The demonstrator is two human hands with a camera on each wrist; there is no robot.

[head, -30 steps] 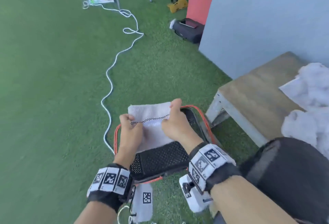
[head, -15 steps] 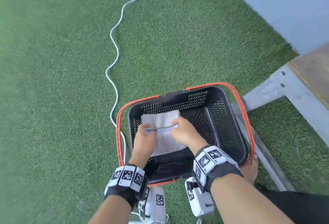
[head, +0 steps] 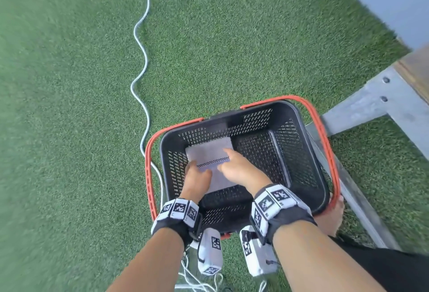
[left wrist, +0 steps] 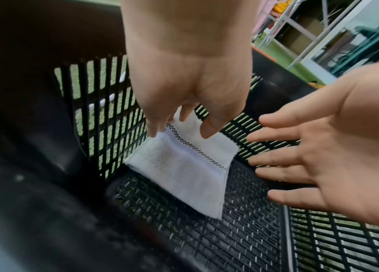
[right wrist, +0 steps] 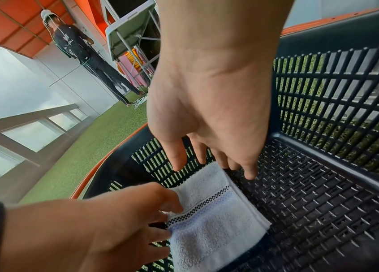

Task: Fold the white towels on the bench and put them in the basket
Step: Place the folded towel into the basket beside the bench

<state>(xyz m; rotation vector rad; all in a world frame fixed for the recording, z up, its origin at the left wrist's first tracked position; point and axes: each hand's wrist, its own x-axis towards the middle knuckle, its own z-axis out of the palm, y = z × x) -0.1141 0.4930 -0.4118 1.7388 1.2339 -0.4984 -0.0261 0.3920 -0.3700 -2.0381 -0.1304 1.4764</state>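
Left hand [left wrist: 184, 77]: fingers extended downward and loosened, tips touching the checkered-band edge of the folded white towel [head: 210, 164], not curled round it. Right hand [left wrist: 337, 147]: palm spread, fingers straight, released, just beside the towel's right edge and clear of the cloth in the left-wrist view; in the head view its fingertips lie over the band.

Folded white towel: one piece, folded to a flat rectangle, black-and-white checkered stripe across it. Lies inside the basket [head: 299, 159], in its left part, against the left wall and on the mesh floor.

Basket: black perforated plastic, orange handles folded down round the rim. Stands on the green turf [head: 69, 129].

Bench [head: 394, 96]: grey metal frame, wooden top edge, to the right of the basket, its leg just beside the right handle.

White cable [head: 141, 64]: runs in waves over the turf, beyond and to the left of the basket.

Bare foot [head: 334, 217]: at the basket's near right corner.
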